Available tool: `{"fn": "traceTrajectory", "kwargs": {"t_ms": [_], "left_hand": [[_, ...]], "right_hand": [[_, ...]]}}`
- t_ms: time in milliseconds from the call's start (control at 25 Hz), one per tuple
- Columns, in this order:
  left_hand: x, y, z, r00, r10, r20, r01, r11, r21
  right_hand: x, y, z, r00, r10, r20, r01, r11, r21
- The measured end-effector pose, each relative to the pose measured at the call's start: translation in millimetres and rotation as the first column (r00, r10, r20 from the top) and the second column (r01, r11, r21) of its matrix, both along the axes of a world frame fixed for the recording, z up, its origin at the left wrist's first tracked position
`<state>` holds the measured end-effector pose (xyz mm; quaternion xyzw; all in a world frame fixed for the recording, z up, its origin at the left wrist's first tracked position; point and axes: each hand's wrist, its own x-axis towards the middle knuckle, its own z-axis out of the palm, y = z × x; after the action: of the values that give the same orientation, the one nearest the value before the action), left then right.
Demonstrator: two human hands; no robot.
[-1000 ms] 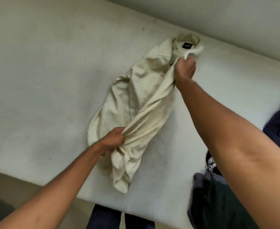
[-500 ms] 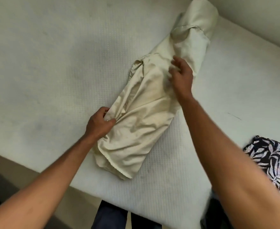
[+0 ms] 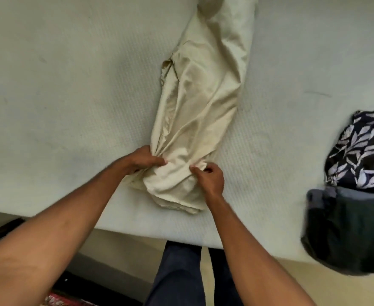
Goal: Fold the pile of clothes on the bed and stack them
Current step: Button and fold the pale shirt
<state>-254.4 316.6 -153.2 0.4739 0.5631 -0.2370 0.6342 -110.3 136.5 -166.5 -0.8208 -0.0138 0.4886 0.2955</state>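
Cream shirt (image 3: 203, 102) lies centre frame on the bed (image 3: 71, 85), narrowed lengthwise; the crosswise fold is not yet made. Left hand (image 3: 142, 161) and right hand (image 3: 210, 178) each pinch its near end, fingers curled on cloth. Floral garment (image 3: 362, 151) and dark garment (image 3: 347, 228) sit at the right edge, too blurred to tell whether folded.

Home bedroom, white textured mattress (image 3: 71, 107) filling the view, dark leaf-print and grey-green folded clothes (image 3: 356, 184) at right, beige floor (image 3: 119, 246) near

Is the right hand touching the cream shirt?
Touching. The head view shows the right hand pinching the near end of the cream shirt, fingers curled into the fabric.
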Motion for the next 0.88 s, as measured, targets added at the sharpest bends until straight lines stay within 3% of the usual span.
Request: {"fn": "traceTrajectory", "kwargs": {"t_ms": [80,200,320,400,480,720,800,880], "left_hand": [[-8,-11,-4,0.993,0.114,-0.025,-0.112,0.993,0.047],[-15,-23,0,0.984,0.178,0.003,-0.177,0.976,0.126],[-22,-32,-4,0.971,0.234,0.038,-0.237,0.959,0.156],[-28,-37,-5,0.962,0.267,0.050,-0.272,0.949,0.160],[-30,-40,-8,0.955,0.290,0.063,-0.297,0.939,0.171],[-34,-104,30,0.951,0.299,0.081,-0.309,0.928,0.208],[-39,-150,50,0.963,0.262,0.065,-0.270,0.940,0.208],[-45,-214,73,0.981,0.195,0.004,-0.193,0.967,0.165]], "right_hand": [[-11,-20,-3,0.981,0.130,0.147,-0.137,0.990,0.040],[-20,-36,2,0.938,-0.020,0.347,-0.002,0.998,0.063],[-15,-25,6,0.964,-0.259,0.065,0.258,0.966,0.028],[-8,-15,8,0.961,-0.255,-0.108,0.258,0.966,0.015],[-3,-10,8,0.971,-0.151,-0.185,0.158,0.987,0.021],[-14,-70,37,0.991,0.005,-0.132,0.030,0.965,0.261],[-11,-116,48,0.986,0.155,-0.061,-0.137,0.961,0.239],[-10,-174,69,0.947,0.320,-0.037,-0.315,0.944,0.101]]}}
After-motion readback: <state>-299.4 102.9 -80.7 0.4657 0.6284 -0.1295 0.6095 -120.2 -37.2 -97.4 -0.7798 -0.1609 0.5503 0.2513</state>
